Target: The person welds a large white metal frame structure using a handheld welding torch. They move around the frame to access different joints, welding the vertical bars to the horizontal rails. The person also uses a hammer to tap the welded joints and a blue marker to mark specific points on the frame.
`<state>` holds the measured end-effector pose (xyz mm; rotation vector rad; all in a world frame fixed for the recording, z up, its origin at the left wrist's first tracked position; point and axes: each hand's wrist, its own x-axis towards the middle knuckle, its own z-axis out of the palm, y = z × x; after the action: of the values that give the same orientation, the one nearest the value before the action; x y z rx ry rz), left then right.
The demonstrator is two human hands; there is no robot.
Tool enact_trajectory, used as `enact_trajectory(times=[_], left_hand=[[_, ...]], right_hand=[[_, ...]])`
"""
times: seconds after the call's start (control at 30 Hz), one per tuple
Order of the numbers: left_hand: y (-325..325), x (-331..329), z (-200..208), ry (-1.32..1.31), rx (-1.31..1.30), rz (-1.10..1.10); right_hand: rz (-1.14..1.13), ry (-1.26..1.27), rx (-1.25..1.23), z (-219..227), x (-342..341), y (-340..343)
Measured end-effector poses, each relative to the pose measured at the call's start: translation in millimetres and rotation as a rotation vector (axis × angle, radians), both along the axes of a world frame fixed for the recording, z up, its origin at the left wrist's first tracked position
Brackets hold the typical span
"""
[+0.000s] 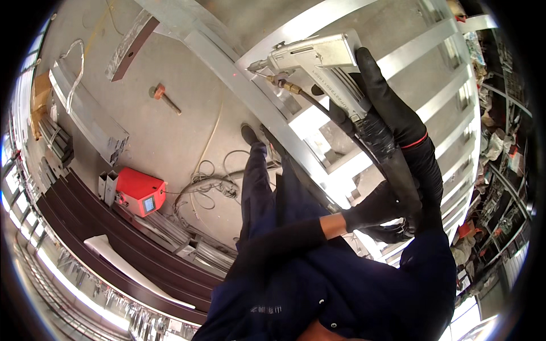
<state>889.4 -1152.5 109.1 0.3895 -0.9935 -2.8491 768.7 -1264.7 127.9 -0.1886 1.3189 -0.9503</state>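
A silver gun-shaped tool (318, 55) is held out over the pale metal frame (219, 65), its nozzle end near one long bar, where a small red spot of light is seen; whether the bar is touched cannot be made out. The rear of the tool is met by the gloved right hand (392, 99), one digit laid straight along it, but the other fingers are hidden, so it cannot be told how firmly the handle is grasped. The gloved left hand (375, 207) is crossed over toward the right forearm, against the thick black cable (395, 170); whether the cable is clenched or merely touched cannot be judged. If that cable were tugged, the tool could be twisted and its nozzle knocked against the bar or swung off line. The brass fitting (287, 84) could be strained by a sharp bend in the hose beside it. A strip of bare wrist (333, 225) is left between left glove and sleeve, and could be burned if heat or sparks were given off. The shoe (249, 134) could be caught in the coiled cables (213, 187) on the floor, were a careless step taken backward
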Motion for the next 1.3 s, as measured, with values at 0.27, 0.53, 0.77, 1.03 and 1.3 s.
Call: enact_trajectory(times=[0.27, 0.53, 0.77, 1.03, 1.3], left_hand=[[-22.7, -16.2, -47.8, -0.041, 0.218, 0.024], [-33.7, -16.7, -54.8, -0.034, 0.217, 0.013], [-34.6, -16.1, -53.6, -0.042, 0.150, 0.022], [-35.4, -16.9, -57.1, -0.039, 0.207, 0.044], [-44.9, -20.5, -45.4, -0.136, 0.210, 0.021]], right_hand=[[-0.056, -0.089, -0.028, -58.4, -19.3, -35.2], [-0.042, -0.127, -0.018, -71.6, -20.3, -45.0], [-0.055, -0.137, -0.017, -73.0, -20.1, -47.5], [-0.064, -0.139, -0.043, -76.1, -24.5, -53.7], [-0.071, -0.137, -0.041, -77.1, -20.2, -49.2]])
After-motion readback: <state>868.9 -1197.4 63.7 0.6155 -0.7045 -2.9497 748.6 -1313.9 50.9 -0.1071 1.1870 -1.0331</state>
